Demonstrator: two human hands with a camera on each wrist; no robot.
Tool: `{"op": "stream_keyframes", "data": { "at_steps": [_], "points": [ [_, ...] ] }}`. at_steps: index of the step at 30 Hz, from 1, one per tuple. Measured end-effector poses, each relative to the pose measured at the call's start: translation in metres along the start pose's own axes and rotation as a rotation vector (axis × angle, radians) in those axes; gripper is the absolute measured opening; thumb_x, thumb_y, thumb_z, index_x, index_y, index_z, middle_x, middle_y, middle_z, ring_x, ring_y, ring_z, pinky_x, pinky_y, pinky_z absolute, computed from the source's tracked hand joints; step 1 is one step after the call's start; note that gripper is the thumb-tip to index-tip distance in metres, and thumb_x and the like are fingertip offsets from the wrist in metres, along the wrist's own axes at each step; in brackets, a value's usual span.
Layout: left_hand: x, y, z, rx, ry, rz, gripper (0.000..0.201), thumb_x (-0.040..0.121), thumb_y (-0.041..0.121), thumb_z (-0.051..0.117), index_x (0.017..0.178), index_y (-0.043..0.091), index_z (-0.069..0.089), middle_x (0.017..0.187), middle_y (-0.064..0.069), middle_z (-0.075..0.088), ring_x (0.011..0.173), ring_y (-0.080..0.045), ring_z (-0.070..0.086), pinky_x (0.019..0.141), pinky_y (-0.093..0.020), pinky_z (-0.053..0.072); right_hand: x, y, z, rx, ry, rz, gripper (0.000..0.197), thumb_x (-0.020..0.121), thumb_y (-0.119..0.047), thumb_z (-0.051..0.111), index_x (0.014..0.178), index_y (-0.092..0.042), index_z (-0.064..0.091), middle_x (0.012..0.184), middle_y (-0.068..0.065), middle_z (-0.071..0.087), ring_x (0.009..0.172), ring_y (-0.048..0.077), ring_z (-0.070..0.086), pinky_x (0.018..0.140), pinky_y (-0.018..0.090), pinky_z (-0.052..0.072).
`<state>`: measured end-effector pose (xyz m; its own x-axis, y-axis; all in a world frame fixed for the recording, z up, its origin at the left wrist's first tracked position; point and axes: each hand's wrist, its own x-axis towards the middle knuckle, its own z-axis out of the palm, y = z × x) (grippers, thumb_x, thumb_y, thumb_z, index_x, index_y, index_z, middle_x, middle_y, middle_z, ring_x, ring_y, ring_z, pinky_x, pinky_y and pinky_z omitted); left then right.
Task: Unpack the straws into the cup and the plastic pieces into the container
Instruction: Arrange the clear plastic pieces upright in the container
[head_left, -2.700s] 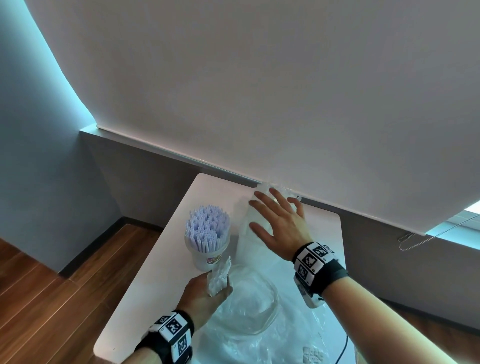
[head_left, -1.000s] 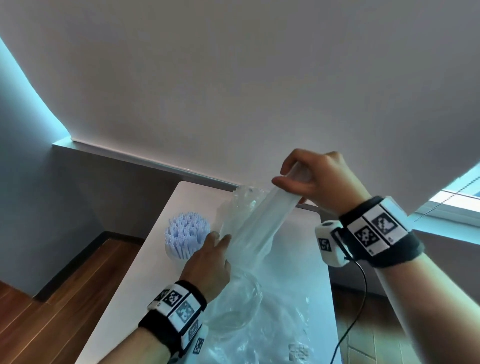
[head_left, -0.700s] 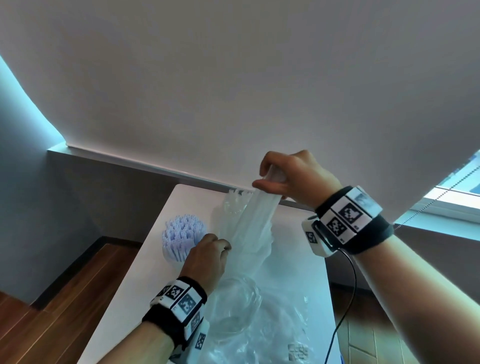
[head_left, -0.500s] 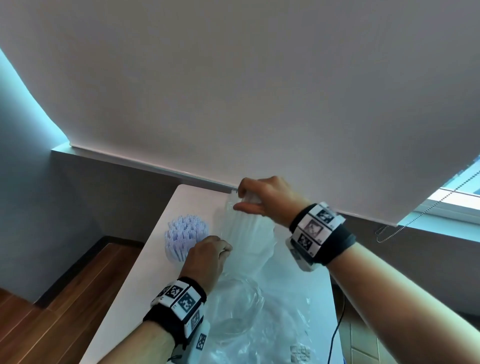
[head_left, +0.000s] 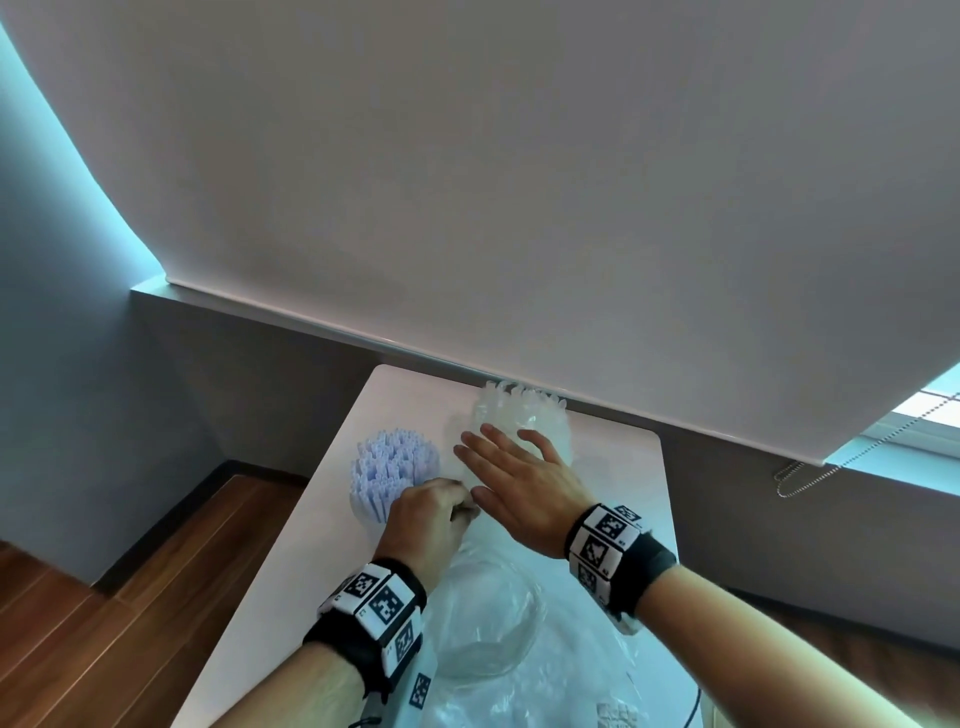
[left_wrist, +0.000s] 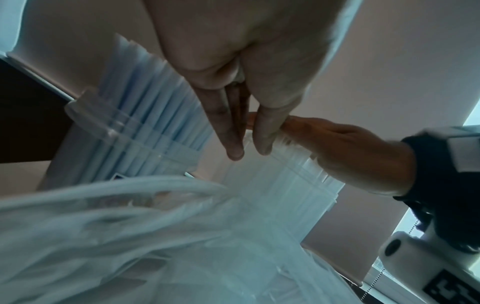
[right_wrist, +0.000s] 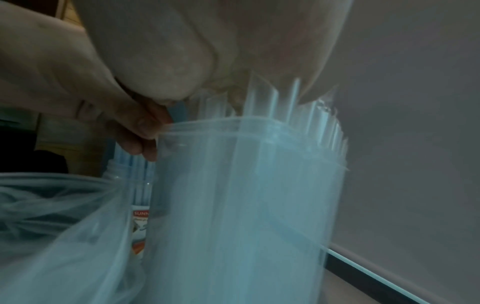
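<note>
Plastic pieces (head_left: 524, 410), clear and upright, stand packed in a tall transparent container (right_wrist: 246, 195) at the far edge of the white table (head_left: 332, 545), their tips rising above its rim. The right hand (head_left: 514, 488) lies flat on those tips, fingers straight and spread, gripping nothing. The left hand (head_left: 426, 519) pinches the container's rim between thumb and fingertips (right_wrist: 145, 131), steadying it.

The step in hand appears to be seating the pieces; the next move probably calls for even downward pressure, since the container looks light and could tip.

Just left of it, a cup (left_wrist: 103, 127) holds a dense bundle of pale blue straws (head_left: 392, 462). Nearer the person lies crumpled clear packaging (head_left: 493, 623); whether anything remains inside cannot be told.
</note>
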<state>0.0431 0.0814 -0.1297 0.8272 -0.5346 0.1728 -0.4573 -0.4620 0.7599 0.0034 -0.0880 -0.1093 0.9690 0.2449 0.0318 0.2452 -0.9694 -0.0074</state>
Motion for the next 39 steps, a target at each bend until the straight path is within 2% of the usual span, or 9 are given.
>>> {"op": "stream_keyframes", "data": {
  "at_steps": [5, 13, 19, 24, 27, 29, 32, 35, 39],
  "points": [
    [0.000, -0.001, 0.001, -0.062, 0.021, -0.030, 0.003, 0.081, 0.014, 0.078, 0.083, 0.015, 0.077, 0.082, 0.007, 0.074, 0.077, -0.007, 0.068, 0.080, -0.022, 0.054, 0.000, 0.006, 0.000, 0.005, 0.085, 0.049, 0.057, 0.101, -0.050, 0.022, 0.152, -0.024, 0.026, 0.161, -0.008, 0.015, 0.149, 0.011, 0.006, 0.116, 0.040, 0.002],
    [0.003, 0.006, -0.004, -0.024, 0.017, -0.063, 0.035, 0.080, 0.011, 0.077, 0.103, 0.019, 0.052, 0.101, 0.007, 0.054, 0.083, -0.012, 0.057, 0.082, -0.028, 0.052, -0.009, 0.005, -0.002, 0.225, 0.349, 0.088, 0.031, 0.098, -0.043, 0.039, 0.111, -0.030, 0.065, 0.131, -0.015, 0.058, 0.137, 0.007, 0.038, 0.106, 0.047, 0.027],
    [0.019, 0.014, 0.000, 0.197, 0.012, 0.196, 0.058, 0.087, 0.050, 0.048, 0.139, 0.024, 0.044, 0.147, 0.006, 0.031, 0.137, -0.012, 0.025, 0.111, -0.031, 0.023, -0.005, 0.025, -0.007, 0.195, 0.171, 0.394, 0.064, 0.094, -0.059, 0.014, 0.151, -0.030, 0.022, 0.161, -0.014, 0.008, 0.149, 0.009, -0.004, 0.114, 0.037, 0.004],
    [0.054, 0.022, 0.009, 0.351, -0.233, 0.122, 0.056, 0.102, 0.049, 0.017, 0.155, 0.030, 0.013, 0.163, 0.014, -0.009, 0.149, -0.008, -0.013, 0.121, -0.037, -0.004, -0.007, 0.030, 0.003, 0.246, 0.279, 0.306, 0.050, 0.094, -0.052, 0.031, 0.130, -0.027, 0.056, 0.140, -0.008, 0.052, 0.138, 0.013, 0.037, 0.107, 0.047, 0.033],
    [0.065, 0.026, 0.008, 0.413, -0.347, 0.083, 0.055, 0.103, 0.048, 0.018, 0.152, 0.025, 0.029, 0.162, 0.007, 0.016, 0.149, -0.010, 0.007, 0.121, -0.037, 0.005, -0.013, 0.037, 0.002, 0.367, 0.447, 0.314, 0.037, 0.095, -0.045, 0.038, 0.116, -0.028, 0.063, 0.130, -0.012, 0.058, 0.129, 0.008, 0.045, 0.103, 0.038, 0.034],
    [0.066, 0.030, 0.004, 0.475, -0.252, 0.145, 0.046, 0.102, 0.047, 0.027, 0.134, 0.025, 0.053, 0.144, 0.007, 0.042, 0.137, -0.013, 0.030, 0.110, -0.038, 0.019, -0.017, 0.044, 0.000, 0.443, 0.474, 0.380, 0.039, 0.095, -0.046, 0.035, 0.123, -0.029, 0.057, 0.137, -0.014, 0.050, 0.131, 0.005, 0.041, 0.103, 0.032, 0.029],
    [0.075, 0.035, -0.002, 0.480, -0.078, 0.171, 0.036, 0.098, 0.047, 0.038, 0.115, 0.026, 0.061, 0.130, 0.004, 0.042, 0.127, -0.016, 0.033, 0.101, -0.040, 0.023, -0.019, 0.058, 0.004, 0.517, 0.436, 0.530, 0.051, 0.093, -0.049, 0.031, 0.135, -0.025, 0.047, 0.146, -0.009, 0.041, 0.136, 0.009, 0.036, 0.109, 0.038, 0.029],
    [0.087, 0.032, 0.003, 0.493, -0.178, 0.148, 0.051, 0.097, 0.054, 0.033, 0.142, 0.032, 0.038, 0.159, 0.003, 0.014, 0.147, -0.017, 0.008, 0.116, -0.046, 0.009, -0.018, 0.072, 0.010, 0.657, 0.393, 0.691, 0.053, 0.097, -0.043, 0.038, 0.144, -0.018, 0.039, 0.151, -0.001, 0.037, 0.139, 0.016, 0.033, 0.114, 0.042, 0.029],
    [0.096, 0.027, 0.009, 0.537, -0.540, 0.059, 0.068, 0.095, 0.067, 0.021, 0.154, 0.039, 0.002, 0.162, 0.008, -0.018, 0.149, -0.014, -0.019, 0.120, -0.048, -0.007, -0.018, 0.069, 0.010, 1.022, 0.307, 0.840, 0.049, 0.103, -0.031, 0.041, 0.149, -0.018, 0.032, 0.153, 0.001, 0.035, 0.141, 0.015, 0.032, 0.109, 0.025, 0.026]
  ]
}}
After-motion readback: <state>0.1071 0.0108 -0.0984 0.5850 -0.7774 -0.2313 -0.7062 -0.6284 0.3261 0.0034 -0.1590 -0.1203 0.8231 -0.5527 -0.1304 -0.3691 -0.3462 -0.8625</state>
